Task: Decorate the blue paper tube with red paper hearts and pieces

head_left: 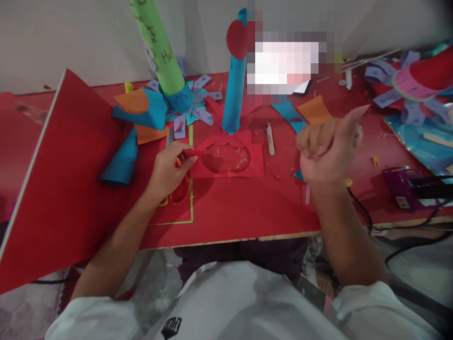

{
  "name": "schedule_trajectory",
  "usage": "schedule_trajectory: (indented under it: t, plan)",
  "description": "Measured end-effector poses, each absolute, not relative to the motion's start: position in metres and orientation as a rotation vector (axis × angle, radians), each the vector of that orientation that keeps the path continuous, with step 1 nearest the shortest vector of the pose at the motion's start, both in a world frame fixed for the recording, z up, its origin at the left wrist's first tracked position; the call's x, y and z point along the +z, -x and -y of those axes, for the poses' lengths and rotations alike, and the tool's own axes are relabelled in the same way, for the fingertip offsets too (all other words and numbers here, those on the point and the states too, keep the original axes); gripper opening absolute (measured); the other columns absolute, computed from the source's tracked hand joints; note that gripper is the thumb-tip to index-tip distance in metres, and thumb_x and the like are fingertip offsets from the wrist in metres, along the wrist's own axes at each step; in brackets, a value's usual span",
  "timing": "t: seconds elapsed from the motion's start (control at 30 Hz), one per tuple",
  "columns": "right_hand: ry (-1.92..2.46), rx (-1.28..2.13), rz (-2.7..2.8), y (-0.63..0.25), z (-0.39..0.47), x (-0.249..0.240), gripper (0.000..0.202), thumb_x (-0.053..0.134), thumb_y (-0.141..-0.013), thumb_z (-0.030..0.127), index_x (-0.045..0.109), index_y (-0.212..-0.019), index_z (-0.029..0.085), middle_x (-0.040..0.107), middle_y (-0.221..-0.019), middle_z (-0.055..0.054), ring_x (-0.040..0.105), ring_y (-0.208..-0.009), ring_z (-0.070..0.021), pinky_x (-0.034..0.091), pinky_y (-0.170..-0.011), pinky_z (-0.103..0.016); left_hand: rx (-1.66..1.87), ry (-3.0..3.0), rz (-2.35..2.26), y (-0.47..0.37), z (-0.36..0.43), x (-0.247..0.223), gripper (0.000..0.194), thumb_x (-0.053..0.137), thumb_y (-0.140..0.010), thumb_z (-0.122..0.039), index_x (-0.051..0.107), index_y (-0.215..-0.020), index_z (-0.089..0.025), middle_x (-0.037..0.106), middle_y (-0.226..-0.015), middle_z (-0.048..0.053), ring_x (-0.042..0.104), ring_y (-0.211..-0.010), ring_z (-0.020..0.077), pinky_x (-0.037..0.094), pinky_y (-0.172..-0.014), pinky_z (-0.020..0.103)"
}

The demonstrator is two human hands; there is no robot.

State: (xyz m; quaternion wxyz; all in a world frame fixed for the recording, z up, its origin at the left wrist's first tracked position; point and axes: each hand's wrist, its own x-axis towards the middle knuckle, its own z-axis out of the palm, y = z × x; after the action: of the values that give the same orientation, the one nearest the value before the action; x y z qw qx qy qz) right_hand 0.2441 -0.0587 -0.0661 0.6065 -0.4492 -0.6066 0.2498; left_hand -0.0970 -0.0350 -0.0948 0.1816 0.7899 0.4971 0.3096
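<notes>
My left hand (171, 170) pinches a thin red paper piece (194, 153) above the scissors (180, 191), beside a red paper (256, 163) with a large round hole cut in it. Behind that paper a blue paper tube (234, 94) stands upright with a red disc (237, 40) near its top. Raised over the right part of the table, my right hand (323, 151) has its fingers curled in and its thumb stretched out to the side. Whether anything small is inside those fingers is hidden. A white glue stick (270, 139) lies between the holed paper and my right hand.
A green paper tube (164, 56) stands on a blue flower-like base at the back left. A large red board (60, 179) leans at the left. Blue and orange scraps (314, 111) lie about. At the right are a purple device (403, 189) with black cables and a pink-rimmed paper piece (412, 87).
</notes>
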Motion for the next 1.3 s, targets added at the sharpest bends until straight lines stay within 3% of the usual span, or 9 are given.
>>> schedule_trajectory:
  t: [0.1, 0.23, 0.33, 0.47, 0.7, 0.97, 1.1, 1.17, 1.3]
  plan:
    - [0.852, 0.527, 1.192, -0.255, 0.049, -0.072, 0.067, 0.051, -0.107, 0.063, 0.031, -0.053, 0.028, 0.02, -0.043, 0.007, 0.023, -0.037, -0.0131, 0.028, -0.043, -0.034, 0.905, -2.239, -1.385, 0.095, 0.037, -0.094, 0.013, 0.065, -0.099, -0.033, 0.068, -0.104, -0.022, 0.073, -0.096, 0.002, 0.066, -0.083, 0.0159, 0.053, -0.077, 0.028]
    - [0.957, 0.644, 1.334, -0.25, 0.049, -0.074, 0.024, 0.074, -0.097, 0.051, 0.07, -0.089, 0.029, 0.055, -0.063, 0.004, 0.048, -0.05, -0.014, 0.039, -0.05, -0.032, 0.883, -2.297, -1.461, 0.091, 0.043, -0.093, 0.017, 0.061, -0.102, -0.034, 0.068, -0.113, -0.023, 0.076, -0.099, 0.003, 0.07, -0.088, 0.0173, 0.054, -0.077, 0.027]
    - [1.07, 0.619, 1.724, -0.235, 0.056, -0.074, 0.02, 0.069, -0.102, 0.048, 0.077, -0.104, 0.029, 0.076, -0.098, -0.004, 0.071, -0.09, -0.0219, 0.057, -0.081, -0.039, 0.866, -2.372, -1.45, 0.089, 0.048, -0.093, 0.018, 0.058, -0.104, -0.036, 0.067, -0.114, -0.023, 0.078, -0.104, 0.004, 0.073, -0.096, 0.0196, 0.056, -0.084, 0.03]
    - [1.075, 0.557, 2.112, -0.217, 0.062, -0.084, 0.026, 0.065, -0.104, 0.047, 0.078, -0.112, 0.027, 0.074, -0.123, -0.011, 0.065, -0.123, -0.031, 0.05, -0.112, -0.053, 1.009, -2.442, -1.374, 0.089, 0.053, -0.091, 0.02, 0.055, -0.107, -0.038, 0.068, -0.111, -0.023, 0.079, -0.106, 0.005, 0.074, -0.1, 0.0199, 0.057, -0.091, 0.032]
    - [1.029, 0.608, 2.301, -0.206, 0.059, -0.101, 0.027, 0.072, -0.099, 0.046, 0.077, -0.115, 0.024, 0.069, -0.137, -0.013, 0.051, -0.142, -0.0342, 0.041, -0.123, -0.056, 1.143, -2.473, -1.277, 0.089, 0.058, -0.086, 0.024, 0.054, -0.109, -0.042, 0.069, -0.104, -0.024, 0.078, -0.098, 0.006, 0.073, -0.094, 0.0209, 0.058, -0.091, 0.037]
    - [1.016, 0.672, 2.289, -0.198, 0.058, -0.102, 0.014, 0.072, -0.1, 0.038, 0.074, -0.095, 0.024, 0.069, -0.115, -0.01, 0.059, -0.128, -0.0306, 0.046, -0.115, -0.052, 1.136, -2.476, -1.269, 0.087, 0.062, -0.087, 0.024, 0.052, -0.109, -0.042, 0.066, -0.103, -0.025, 0.079, -0.098, 0.007, 0.073, -0.095, 0.0223, 0.059, -0.091, 0.041]
    - [0.987, 0.661, 2.175, -0.2, 0.061, -0.096, 0.023, 0.069, -0.101, 0.047, 0.072, -0.096, 0.025, 0.07, -0.116, -0.011, 0.063, -0.122, -0.0296, 0.051, -0.108, -0.049, 1.116, -2.475, -1.298, 0.086, 0.063, -0.089, 0.025, 0.052, -0.109, -0.043, 0.068, -0.104, -0.024, 0.079, -0.097, 0.007, 0.073, -0.094, 0.0221, 0.059, -0.09, 0.04]
    - [1.033, 0.572, 1.936, -0.207, 0.062, -0.089, 0.029, 0.065, -0.102, 0.054, 0.073, -0.102, 0.026, 0.072, -0.112, -0.009, 0.068, -0.111, -0.0271, 0.055, -0.101, -0.046, 1.111, -2.482, -1.321, 0.087, 0.063, -0.091, 0.026, 0.051, -0.109, -0.044, 0.068, -0.106, -0.024, 0.078, -0.098, 0.006, 0.072, -0.095, 0.0219, 0.058, -0.09, 0.039]
    - [1.197, 0.398, 1.5, -0.224, 0.064, -0.077, 0.039, 0.056, -0.107, 0.055, 0.07, -0.082, 0.029, 0.066, -0.072, -0.002, 0.065, -0.071, -0.0211, 0.057, -0.076, -0.039, 1.087, -2.486, -1.35, 0.089, 0.062, -0.094, 0.025, 0.051, -0.109, -0.043, 0.068, -0.109, -0.025, 0.078, -0.1, 0.006, 0.071, -0.097, 0.022, 0.058, -0.09, 0.039]
